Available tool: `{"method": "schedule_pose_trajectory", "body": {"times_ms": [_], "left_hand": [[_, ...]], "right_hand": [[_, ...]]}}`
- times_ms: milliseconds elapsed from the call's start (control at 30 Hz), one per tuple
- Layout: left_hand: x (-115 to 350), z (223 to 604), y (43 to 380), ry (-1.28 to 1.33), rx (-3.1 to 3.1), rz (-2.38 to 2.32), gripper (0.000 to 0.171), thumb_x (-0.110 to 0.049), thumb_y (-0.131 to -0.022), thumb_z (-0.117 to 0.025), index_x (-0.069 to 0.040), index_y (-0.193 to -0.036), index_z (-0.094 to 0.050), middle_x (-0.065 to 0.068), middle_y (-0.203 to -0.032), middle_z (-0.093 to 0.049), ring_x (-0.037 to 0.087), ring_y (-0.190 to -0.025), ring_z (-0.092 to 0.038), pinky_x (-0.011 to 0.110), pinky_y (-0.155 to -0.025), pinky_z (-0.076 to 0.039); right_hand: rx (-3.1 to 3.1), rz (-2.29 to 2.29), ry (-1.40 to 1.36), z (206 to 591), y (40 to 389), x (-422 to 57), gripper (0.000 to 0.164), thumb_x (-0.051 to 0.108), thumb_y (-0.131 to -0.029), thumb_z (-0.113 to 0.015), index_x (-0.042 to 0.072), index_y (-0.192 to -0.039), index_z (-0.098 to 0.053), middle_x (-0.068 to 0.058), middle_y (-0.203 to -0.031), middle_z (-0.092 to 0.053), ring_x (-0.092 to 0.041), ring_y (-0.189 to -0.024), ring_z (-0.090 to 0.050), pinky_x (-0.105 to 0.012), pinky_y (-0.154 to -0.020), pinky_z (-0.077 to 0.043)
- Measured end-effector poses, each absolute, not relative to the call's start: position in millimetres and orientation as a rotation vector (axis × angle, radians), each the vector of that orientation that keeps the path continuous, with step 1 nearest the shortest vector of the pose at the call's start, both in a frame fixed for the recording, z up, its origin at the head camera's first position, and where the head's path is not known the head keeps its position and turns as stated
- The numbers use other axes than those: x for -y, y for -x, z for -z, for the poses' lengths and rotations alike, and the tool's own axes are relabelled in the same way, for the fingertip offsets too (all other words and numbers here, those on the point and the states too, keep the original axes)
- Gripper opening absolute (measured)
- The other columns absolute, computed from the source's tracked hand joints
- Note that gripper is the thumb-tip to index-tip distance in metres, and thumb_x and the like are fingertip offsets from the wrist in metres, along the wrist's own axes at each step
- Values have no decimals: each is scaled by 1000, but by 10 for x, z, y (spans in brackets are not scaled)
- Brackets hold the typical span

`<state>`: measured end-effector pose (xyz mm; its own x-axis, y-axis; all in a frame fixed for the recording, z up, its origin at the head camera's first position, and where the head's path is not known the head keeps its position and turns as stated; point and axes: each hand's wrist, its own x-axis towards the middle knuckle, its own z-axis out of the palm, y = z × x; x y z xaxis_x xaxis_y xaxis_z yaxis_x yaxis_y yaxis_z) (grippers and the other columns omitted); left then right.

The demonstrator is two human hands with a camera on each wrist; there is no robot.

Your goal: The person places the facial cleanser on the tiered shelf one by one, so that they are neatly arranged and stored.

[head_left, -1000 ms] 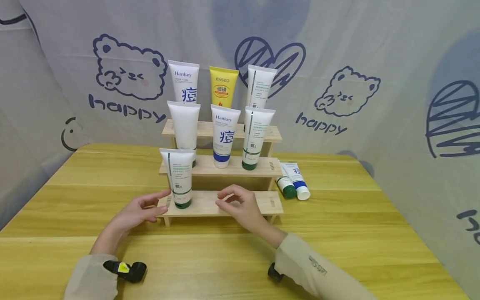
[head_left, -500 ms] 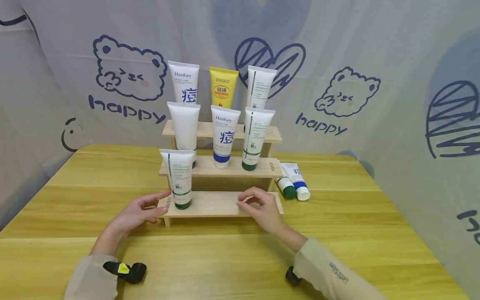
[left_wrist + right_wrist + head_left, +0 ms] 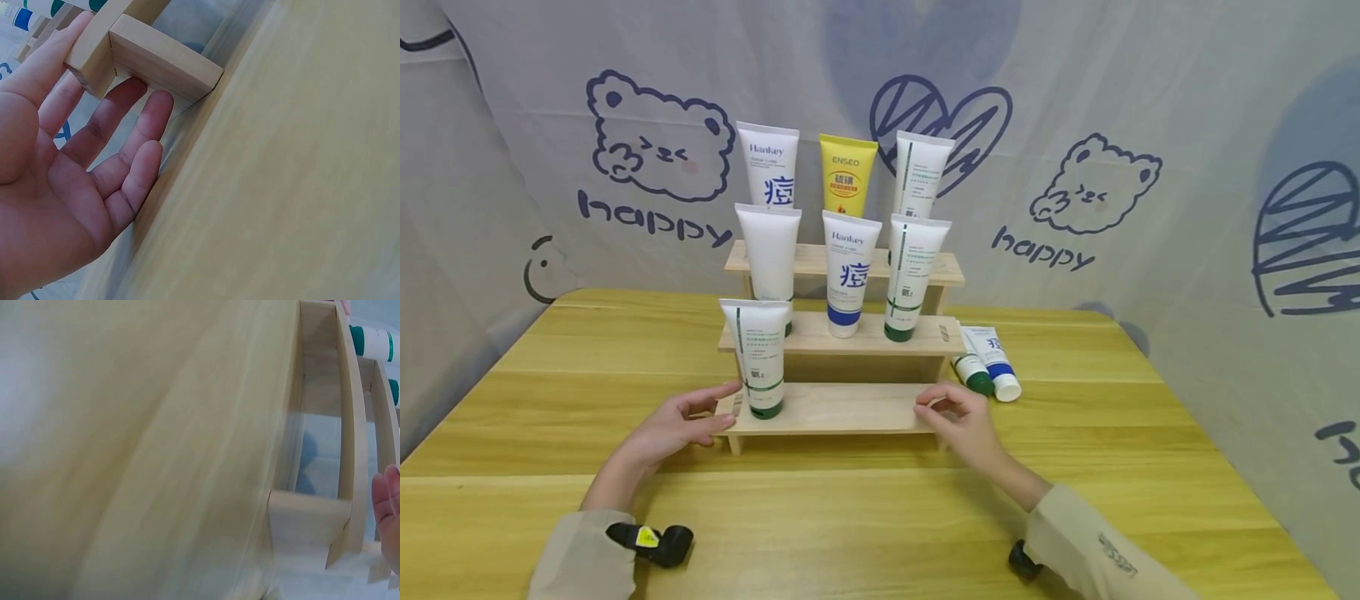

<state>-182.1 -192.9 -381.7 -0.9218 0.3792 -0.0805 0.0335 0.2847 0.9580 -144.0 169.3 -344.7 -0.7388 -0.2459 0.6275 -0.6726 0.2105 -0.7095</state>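
Observation:
At the left end of the bottom board of a wooden three-tier stand point(image 3: 850, 408), my left hand point(image 3: 673, 425) holds the corner, thumb at the front edge. In the left wrist view, the other fingers point(image 3: 147, 119) curl loosely below and beside the board. A white tube with a green cap point(image 3: 760, 358) stands upright just beside that hand. My right hand point(image 3: 962, 421) is over the right end of the same board, thumb and fingers bent toward each other with nothing between them. Only part of this hand point(image 3: 389, 512) shows in the right wrist view.
The middle tier bears a plain white tube point(image 3: 769, 254), a blue-banded tube point(image 3: 848, 271) and a green-capped tube point(image 3: 913, 279). On top stand a yellow tube point(image 3: 846, 175) and two white ones. Behind the stand's right side, a blue-and-white tube point(image 3: 996, 362) and a green-capped tube point(image 3: 973, 373) lie on the table.
My right hand has slid rightward along the bottom board, from its middle to its right end. The left hand, the stand and the tubes have stayed in place.

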Motion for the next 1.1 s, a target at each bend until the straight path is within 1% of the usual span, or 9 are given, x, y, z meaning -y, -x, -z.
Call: {"method": "schedule_pose_trajectory", "body": {"times_ms": [133, 400, 633, 733, 867, 1000, 1100], "left_hand": [[1925, 3811, 1821, -375, -2263, -1679, 60, -24, -86, -61, -3, -136, -35, 24, -141, -20, 43, -123, -20, 36, -74, -47], [1932, 3820, 1821, -377, -2264, -1680, 60, -24, -86, -60, -3, -137, -35, 25, -141, -19, 42, -122, -21, 36, -74, -46], [1930, 3825, 1826, -380, -2255, -1694, 60, -23, -86, -61, -2, -136, -35, 25, -141, -20, 41, -122, -21, 35, -73, -47], [1932, 3826, 1824, -384, -2255, -1699, 60, -22, -86, -62, -2, -136, -36, 26, -140, -20, 41, -122, -21, 35, -73, -47], [1930, 3822, 1818, -387, -2252, -1708, 60, -22, -85, -62, -2, -136, -36, 25, -140, -20, 41, -122, -21, 35, -73, -48], [1928, 3815, 1813, -387, -2250, -1713, 61, -21, -85, -63, -2, -136, -36, 25, -140, -20, 42, -122, -21, 35, -73, -48], [1928, 3814, 1811, -387, -2250, -1711, 61, -22, -85, -63, -2, -135, -36, 25, -141, -20, 42, -122, -21, 35, -73, -48]], "right_hand": [[2099, -1516, -832, 3488, 1435, -1808, 12, -24, -71, -58, -13, -78, -57, -28, -76, -56, -11, -68, -53, -20, -58, -46], [2095, -1423, -838, 3661, 1524, -2094, 18, -27, -68, -58, -13, -79, -59, -26, -77, -57, -6, -77, -54, -20, -63, -47], [2131, -1339, -770, 3615, 1468, -2212, 16, -26, -67, -59, -12, -76, -59, -24, -74, -57, -8, -72, -54, -20, -62, -47], [2158, -1298, -745, 3658, 1499, -2287, 18, -25, -67, -60, -10, -77, -60, -22, -74, -58, -7, -72, -53, -19, -61, -47], [2190, -1264, -722, 3750, 1583, -2419, 16, -19, -70, -62, -6, -79, -63, -18, -76, -61, -7, -73, -54, -21, -61, -47], [2192, -1251, -684, 3795, 1681, -2532, 10, -10, -74, -65, -2, -79, -63, -13, -76, -62, -6, -72, -55, -21, -60, -47], [2168, -1272, -658, 3809, 1763, -2607, 6, -7, -75, -66, -3, -78, -62, -9, -75, -62, -6, -72, -54, -19, -60, -46]]}}
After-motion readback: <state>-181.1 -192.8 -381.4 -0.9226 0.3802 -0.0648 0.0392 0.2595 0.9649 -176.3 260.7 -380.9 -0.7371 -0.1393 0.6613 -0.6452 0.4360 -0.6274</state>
